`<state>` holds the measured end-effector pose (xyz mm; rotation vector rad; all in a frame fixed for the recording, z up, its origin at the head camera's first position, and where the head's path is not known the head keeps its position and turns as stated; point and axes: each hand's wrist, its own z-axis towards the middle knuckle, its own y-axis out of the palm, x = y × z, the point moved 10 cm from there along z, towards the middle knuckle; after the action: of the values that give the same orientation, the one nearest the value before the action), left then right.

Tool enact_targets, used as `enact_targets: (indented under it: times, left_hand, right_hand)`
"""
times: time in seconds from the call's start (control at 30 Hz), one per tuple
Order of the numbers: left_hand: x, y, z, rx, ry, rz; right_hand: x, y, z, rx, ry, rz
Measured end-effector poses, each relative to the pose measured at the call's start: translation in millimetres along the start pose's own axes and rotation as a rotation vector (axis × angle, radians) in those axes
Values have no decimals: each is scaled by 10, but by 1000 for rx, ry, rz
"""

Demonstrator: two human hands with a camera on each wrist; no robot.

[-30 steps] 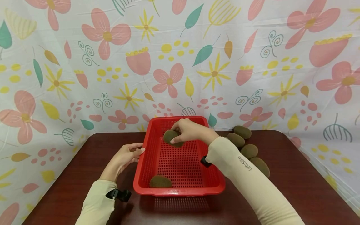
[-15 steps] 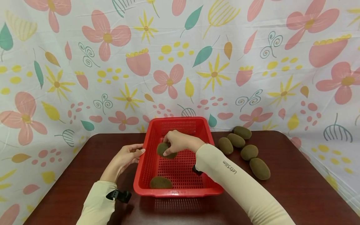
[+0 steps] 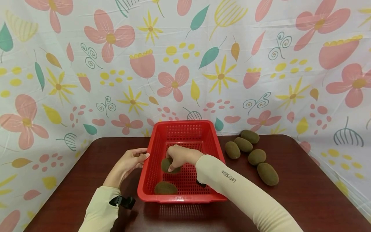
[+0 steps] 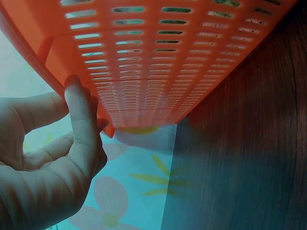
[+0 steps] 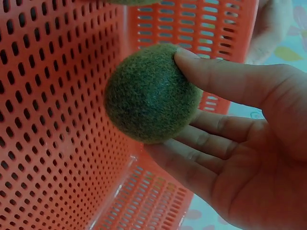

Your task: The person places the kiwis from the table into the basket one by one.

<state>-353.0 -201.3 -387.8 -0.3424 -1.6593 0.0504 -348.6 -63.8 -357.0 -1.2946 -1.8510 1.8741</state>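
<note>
Right hand (image 3: 182, 156) clamped round a kiwi (image 3: 166, 165), inside the basket (image 3: 185, 198), nearer its left wall; held leftward of the palm, long axis roughly crosswise to the basket; left hand (image 3: 131, 160) farther off, pinching the basket's left rim.

On the pale sleeve (image 3: 246, 198), just behind the right hand (image 3: 182, 156), is printed in dark letters (image 3: 229, 176) what seems to be "LetsSlim". On the red basket (image 3: 156, 197), at the rim nearer to the person than this hand, one small mark (image 3: 180, 198) is too faint to read.
</note>
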Motion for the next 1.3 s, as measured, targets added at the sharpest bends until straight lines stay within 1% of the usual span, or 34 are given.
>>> enact_targets:
  times: [0.2,0.33,0.5,0.57,0.83,0.97,1.3]
  left_hand:
    - [-1,4,-2,-4,-1,-5]
    - [5,10,0,-12,3,-8]
    - [7,15,-3,-10,-4,-9]
    - [3,9,-2,1,-10,-14]
    - [-2,8,13,-4,-12,-9]
    - [4,19,12,-16,-3,-4]
    - [0,9,2,-15,-4,-9]
  right_hand:
    - [13,126,48,-58,25,-42]
    - [23,206,59,-94,43,-49]
    - [12,266,64,-121,53,-81]
    - [9,266,61,-120,60,-96]
    - [35,273,44,-136,106,-109]
    - [34,251,29,-141,106,-107]
    - [46,131,-36,-139,90,-86]
